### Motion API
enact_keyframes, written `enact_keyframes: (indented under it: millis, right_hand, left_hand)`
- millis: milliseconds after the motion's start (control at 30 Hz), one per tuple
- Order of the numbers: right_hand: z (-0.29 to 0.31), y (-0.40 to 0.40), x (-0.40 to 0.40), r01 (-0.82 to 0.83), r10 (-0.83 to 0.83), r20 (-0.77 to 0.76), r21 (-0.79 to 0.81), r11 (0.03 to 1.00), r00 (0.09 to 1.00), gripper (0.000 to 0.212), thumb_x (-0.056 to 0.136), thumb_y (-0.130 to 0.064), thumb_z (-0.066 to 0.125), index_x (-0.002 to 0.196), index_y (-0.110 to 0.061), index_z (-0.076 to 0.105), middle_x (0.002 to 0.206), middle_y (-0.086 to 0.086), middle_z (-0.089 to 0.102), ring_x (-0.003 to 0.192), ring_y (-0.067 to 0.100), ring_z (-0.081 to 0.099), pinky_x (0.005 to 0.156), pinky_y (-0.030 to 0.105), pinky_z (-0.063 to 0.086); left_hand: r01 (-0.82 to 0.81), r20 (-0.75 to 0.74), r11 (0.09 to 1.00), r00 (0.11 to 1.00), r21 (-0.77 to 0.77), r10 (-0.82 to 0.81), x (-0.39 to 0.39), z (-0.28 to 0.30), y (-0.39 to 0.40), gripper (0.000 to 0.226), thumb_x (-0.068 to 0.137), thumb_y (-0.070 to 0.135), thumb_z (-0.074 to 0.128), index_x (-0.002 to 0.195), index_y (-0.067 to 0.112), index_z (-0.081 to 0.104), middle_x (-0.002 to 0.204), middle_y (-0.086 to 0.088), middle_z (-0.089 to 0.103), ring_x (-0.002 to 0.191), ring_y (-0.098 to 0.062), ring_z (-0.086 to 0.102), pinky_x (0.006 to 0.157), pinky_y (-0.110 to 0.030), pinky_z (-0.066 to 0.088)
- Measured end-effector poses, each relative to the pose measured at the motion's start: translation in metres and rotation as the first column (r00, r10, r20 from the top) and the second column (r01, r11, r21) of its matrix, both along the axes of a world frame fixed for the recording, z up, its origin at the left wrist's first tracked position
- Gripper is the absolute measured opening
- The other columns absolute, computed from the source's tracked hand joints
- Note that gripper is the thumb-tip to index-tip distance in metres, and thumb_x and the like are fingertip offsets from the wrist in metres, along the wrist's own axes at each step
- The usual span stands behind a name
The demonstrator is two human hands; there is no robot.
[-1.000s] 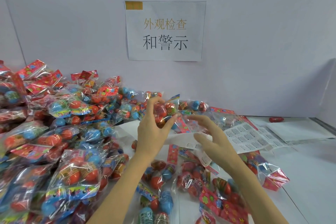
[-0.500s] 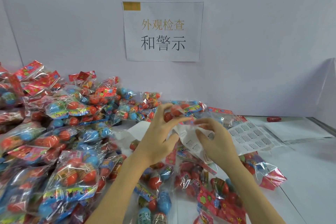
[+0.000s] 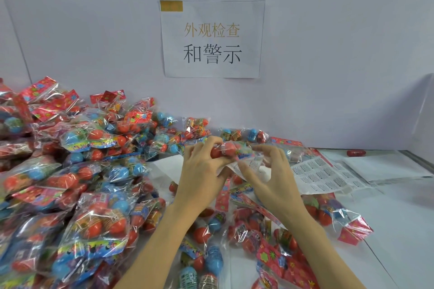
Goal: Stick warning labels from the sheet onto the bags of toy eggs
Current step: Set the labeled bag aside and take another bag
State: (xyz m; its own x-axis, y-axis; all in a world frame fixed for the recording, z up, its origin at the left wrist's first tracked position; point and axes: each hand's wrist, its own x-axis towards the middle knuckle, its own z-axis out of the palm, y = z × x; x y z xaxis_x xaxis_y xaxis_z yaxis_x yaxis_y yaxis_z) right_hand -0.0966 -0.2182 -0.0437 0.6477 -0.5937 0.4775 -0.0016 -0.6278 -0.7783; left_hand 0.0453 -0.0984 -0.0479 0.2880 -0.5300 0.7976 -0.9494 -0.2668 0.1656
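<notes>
In the centre of the frame the left hand [image 3: 202, 171] grips a clear plastic bag of red and blue toy eggs [image 3: 231, 149], with the fingers curled over the top of the bag and the thumb under it. The right hand [image 3: 270, 171] is just beside it; its thumb and fingers pinch a small white printed warning label [image 3: 249, 165] against the lower side of this bag.

The white label sheet with rows of printed stickers [image 3: 321, 176] lies to the right of the hands, partly on other bags. A big heap of the same clear egg bags [image 3: 77, 183] fills the left half of the frame. 1 loose red egg [image 3: 356, 153] lies at the right, near the wall, and a white paper notice with Chinese characters [image 3: 212, 38] hangs on the wall in the upper centre.

I judge that the label is now being pressed on. The plastic film is loose and creased over round eggs, so the label may wrinkle or stick only at 1 edge. If the bag slips in the left hand, the label may fold on itself or land crooked.
</notes>
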Motion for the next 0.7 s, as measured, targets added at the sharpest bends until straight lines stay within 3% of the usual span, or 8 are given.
enact_keyframes:
  millis: [100, 167, 233, 333, 400, 500, 633, 700]
  right_hand:
    - [0.0007, 0.0002, 0.0006, 0.004, 0.002, 0.055, -0.100, 0.995, 0.998, 0.029, 0.085, -0.042, 0.083, 0.105, -0.029, 0.066, 0.121, -0.008, 0.055, 0.122, 0.011, 0.051, 0.104, 0.025, 0.042]
    - [-0.0003, 0.0013, 0.0007, -0.036, 0.040, 0.032, -0.136, 0.990, 0.999, 0.019, 0.083, -0.039, 0.085, 0.094, -0.030, 0.072, 0.116, -0.009, 0.057, 0.117, 0.011, 0.052, 0.100, 0.022, 0.040]
    - [-0.0017, 0.0017, 0.0012, -0.082, 0.083, 0.003, -0.141, 0.987, 0.997, 0.016, 0.086, -0.037, 0.084, 0.098, -0.036, 0.075, 0.114, -0.013, 0.058, 0.112, 0.007, 0.054, 0.094, 0.019, 0.041]
    - [-0.0032, 0.0009, 0.0015, -0.108, 0.110, 0.005, -0.143, 0.984, 0.994, 0.036, 0.088, -0.031, 0.083, 0.117, -0.050, 0.071, 0.117, -0.019, 0.056, 0.112, 0.005, 0.053, 0.092, 0.019, 0.041]
    - [-0.0025, 0.0012, 0.0018, -0.084, 0.085, -0.006, -0.178, 0.980, 0.996, 0.047, 0.088, -0.031, 0.083, 0.127, -0.052, 0.067, 0.121, -0.020, 0.053, 0.116, 0.009, 0.051, 0.096, 0.023, 0.043]
    - [-0.0029, 0.0023, 0.0017, -0.015, 0.019, 0.017, -0.238, 0.971, 1.000, 0.037, 0.087, -0.032, 0.084, 0.120, -0.044, 0.074, 0.131, -0.017, 0.052, 0.125, 0.015, 0.045, 0.106, 0.029, 0.039]
    - [-0.0011, 0.0011, 0.0006, 0.006, -0.002, 0.016, -0.249, 0.968, 1.000, 0.025, 0.086, -0.033, 0.085, 0.109, -0.036, 0.076, 0.129, -0.016, 0.055, 0.128, 0.012, 0.048, 0.111, 0.028, 0.026]
    - [-0.0009, 0.0010, 0.0000, -0.013, 0.016, 0.012, -0.234, 0.972, 1.000, 0.024, 0.086, -0.033, 0.085, 0.108, -0.034, 0.076, 0.125, -0.016, 0.055, 0.126, 0.012, 0.050, 0.111, 0.031, 0.028]
  left_hand:
    - [-0.026, -0.042, 1.000, 0.999, 0.010, 0.026, -0.0011, 0.0000, -0.0010, 0.031, 0.074, 0.012, 0.091, 0.100, 0.027, 0.083, 0.120, -0.001, 0.064, 0.104, -0.027, 0.063, 0.095, -0.046, 0.044]
    - [-0.036, -0.094, 0.999, 0.995, -0.009, 0.035, -0.0011, -0.0016, -0.0020, 0.032, 0.075, 0.007, 0.088, 0.099, 0.028, 0.083, 0.119, -0.001, 0.064, 0.104, -0.026, 0.062, 0.094, -0.040, 0.039]
    - [-0.043, -0.179, 0.998, 0.983, -0.040, 0.035, -0.0001, -0.0027, -0.0031, 0.028, 0.079, 0.008, 0.085, 0.099, 0.027, 0.084, 0.120, 0.000, 0.064, 0.106, -0.024, 0.063, 0.094, -0.040, 0.041]
    - [0.012, -0.351, 0.991, 0.934, -0.134, -0.059, 0.0049, -0.0036, -0.0040, 0.016, 0.084, 0.010, 0.084, 0.092, 0.024, 0.086, 0.118, 0.003, 0.063, 0.100, -0.021, 0.066, 0.087, -0.048, 0.054]
    - [0.064, -0.438, 0.980, 0.888, -0.187, -0.142, 0.0053, -0.0025, -0.0043, 0.022, 0.084, 0.003, 0.082, 0.092, 0.023, 0.086, 0.113, 0.010, 0.061, 0.096, -0.008, 0.065, 0.083, -0.038, 0.057]
    - [0.135, -0.491, 0.975, 0.846, -0.176, -0.206, 0.0032, -0.0012, -0.0040, 0.029, 0.083, -0.002, 0.076, 0.097, 0.021, 0.086, 0.112, 0.021, 0.058, 0.103, 0.000, 0.061, 0.083, -0.016, 0.054]
    - [0.201, -0.557, 0.969, 0.793, -0.142, -0.247, 0.0018, -0.0007, -0.0045, 0.026, 0.086, -0.001, 0.072, 0.099, 0.017, 0.086, 0.116, 0.011, 0.060, 0.105, -0.005, 0.061, 0.089, -0.015, 0.052]
    - [0.228, -0.595, 0.968, 0.766, -0.105, -0.245, 0.0006, 0.0028, -0.0032, 0.026, 0.089, -0.003, 0.070, 0.100, 0.015, 0.085, 0.118, 0.008, 0.059, 0.109, -0.003, 0.059, 0.093, -0.018, 0.052]
